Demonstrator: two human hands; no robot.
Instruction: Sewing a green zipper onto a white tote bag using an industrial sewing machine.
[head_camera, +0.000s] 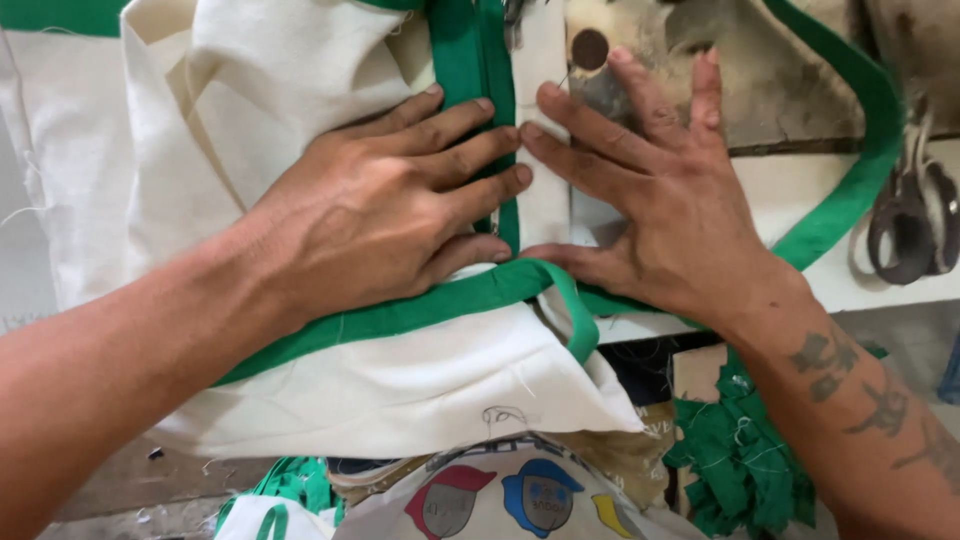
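Cloth (380, 390), cream and folded in layers, lies across the surface (800, 200) in the head view, filling the left and middle of the picture. Its near edge hangs toward the person. A green trim (400, 315) is bound along its edge: one length runs near to far up the middle, under the fingertips, and another runs from the lower left up to the middle, where the two meet at a corner. So the seam in hand has its long axis pointing away from the person, toward the far edge.

Farther right, a green strap (860, 170) curves from the far right down toward the right wrist. Scissors (915, 215) with dark handles lie at the right edge of the surface, well apart from the hands. Green scraps (740, 460) are heaped near, below the right forearm. A printed fabric (500, 500) with coloured shapes shows at the near edge, under the cloth. A dark round spot (589, 48) sits on the far surface just beyond the right fingertips.

Left hand (380, 215) lies flat, palm down, fingers spread slightly, pressing on the cloth with its fingertips across the trim. Right hand (650, 190) is likewise flat and spread, gripping nothing, pressing just right of the trim; its thumb rests on the trim's corner. The fingertips of both hands nearly touch.
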